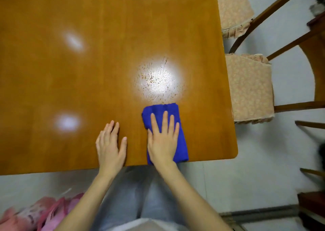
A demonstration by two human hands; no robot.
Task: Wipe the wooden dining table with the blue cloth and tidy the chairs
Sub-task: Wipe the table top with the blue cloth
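Observation:
The wooden dining table (88,69) fills most of the view, its near right corner rounded. A folded blue cloth (181,143) lies flat near that corner. My right hand (162,141) presses flat on the cloth, fingers spread and pointing away from me. My left hand (110,144) rests flat on the bare wood just left of it, holding nothing. A streaky wet patch (158,79) shines beyond the cloth. Two wooden chairs with beige patterned seat cushions stand along the right edge, the nearer chair (249,88) and the farther chair (232,9).
Pale tiled floor (263,178) lies to the right and in front of the table. Pink fabric (40,213) sits low at the left by my legs. Dark wooden furniture parts (311,202) line the right edge of the view.

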